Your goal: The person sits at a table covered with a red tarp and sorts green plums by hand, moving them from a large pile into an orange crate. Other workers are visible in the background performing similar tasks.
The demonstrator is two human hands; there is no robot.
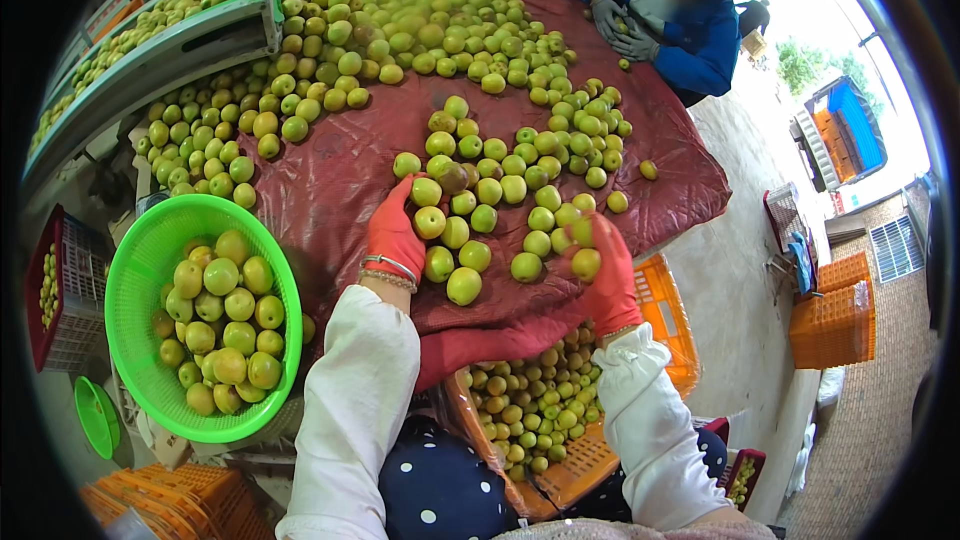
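Observation:
Green and yellowish round fruits [475, 255], perhaps jujubes, lie on a table under a dark red cover [337, 142]. My left hand [396, 229], in a red glove, rests at the left side of the nearest group, its fingers against the fruits. Whether it grips one is hidden. At the group's right, my right hand [611, 270], also red-gloved, has a yellow-green fruit [586, 265] at its fingers; blur hides whether it is held. Below the table edge an orange plastic crate [581, 465] holds many such fruits. To the left stands a bright green plastic basket [120, 300] with more.
A large heap of fruits [420, 22] covers the table's far side. A metal-sided chute [187, 41] with fruits is at upper left. A co-worker in blue [694, 37] holds gloved hands at the far right edge. Orange crates [832, 322] are stacked on the right.

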